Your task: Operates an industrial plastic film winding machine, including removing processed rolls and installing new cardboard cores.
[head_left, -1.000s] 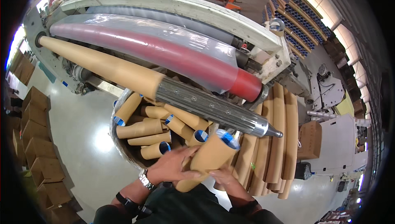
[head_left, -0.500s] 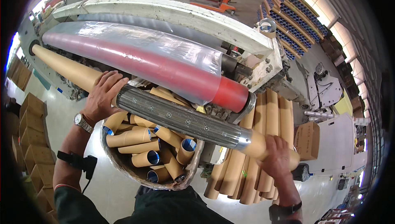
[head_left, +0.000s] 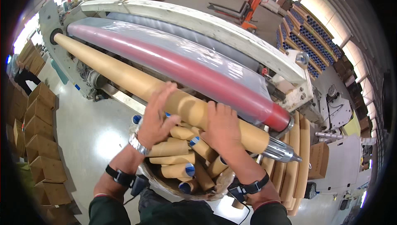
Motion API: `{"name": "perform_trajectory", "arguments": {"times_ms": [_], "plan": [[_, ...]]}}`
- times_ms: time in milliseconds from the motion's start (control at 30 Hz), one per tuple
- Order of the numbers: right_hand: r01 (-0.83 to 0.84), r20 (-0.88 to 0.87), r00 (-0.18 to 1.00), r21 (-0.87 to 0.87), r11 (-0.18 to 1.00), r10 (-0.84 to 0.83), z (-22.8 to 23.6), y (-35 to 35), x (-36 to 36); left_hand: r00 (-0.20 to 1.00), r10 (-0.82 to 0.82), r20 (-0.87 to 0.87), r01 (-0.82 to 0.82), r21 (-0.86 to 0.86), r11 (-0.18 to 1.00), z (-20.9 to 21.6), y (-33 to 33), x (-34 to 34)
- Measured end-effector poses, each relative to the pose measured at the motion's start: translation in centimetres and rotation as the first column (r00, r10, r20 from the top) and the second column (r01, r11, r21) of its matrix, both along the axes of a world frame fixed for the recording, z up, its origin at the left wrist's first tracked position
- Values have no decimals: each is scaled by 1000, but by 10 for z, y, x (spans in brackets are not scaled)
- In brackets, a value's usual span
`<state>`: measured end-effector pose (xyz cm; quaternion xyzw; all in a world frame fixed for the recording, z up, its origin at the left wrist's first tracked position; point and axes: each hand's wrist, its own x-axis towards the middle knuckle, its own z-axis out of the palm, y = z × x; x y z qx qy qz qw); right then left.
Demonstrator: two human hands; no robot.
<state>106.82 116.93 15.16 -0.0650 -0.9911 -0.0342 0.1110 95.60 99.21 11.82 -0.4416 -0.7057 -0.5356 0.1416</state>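
Note:
A long brown cardboard tube (head_left: pixel 113 70) lies slantwise across the machine, from far left to near right. It covers a shaft whose bare silver, pointed end (head_left: pixel 283 150) sticks out at the right. My left hand (head_left: pixel 156 117), slightly blurred, touches the near side of the tube with fingers stretched out and thumb apart. Just right of it, my right hand (head_left: pixel 223 128) curls its fingers over the tube's top. Whether the tube is one piece or butted pieces between my hands, I cannot tell. Behind it runs a red roll (head_left: pixel 182 65) under clear film (head_left: pixel 231 65).
Below my hands stands a wrapped bin (head_left: pixel 151 173) of short tube offcuts (head_left: pixel 173 159). Long cardboard tubes (head_left: pixel 295 171) lie at the right. A white machine beam (head_left: pixel 198 18) spans the back. Open cartons (head_left: pixel 43 142) line the left, where another person (head_left: pixel 20 72) stands.
The tube at the right has slid left over the dark ribbed shaft, covering it and baring the silver tip. My hands have come closer together. The view has shifted.

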Motion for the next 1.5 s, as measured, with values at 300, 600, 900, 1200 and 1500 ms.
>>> {"name": "perform_trajectory", "arguments": {"times_ms": [300, 600, 900, 1200, 1500], "plan": [[76, -117, 991, 58, 995, -69, -2, -77, -35, 928, 313, 204, -269, -217, 938, -75, -318, -33], [166, 69, 985, -87, 982, -161, 5, -247, -251, 699, 551, 455, -562, -127, 817, -98, -535, -197], [97, 253, 967, -259, 961, -29, 27, -393, -451, 480, 753, 451, -798, -133, 588, -109, -692, -485], [-334, -22, 928, -491, 805, 372, 22, -520, -644, 182, 976, 122, -974, -110, 196, -75, -835, -720], [24, -256, 960, -323, 946, -112, 7, -581, -770, 311, 939, -144, -950, -38, 309, -78, -949, -924]]}}
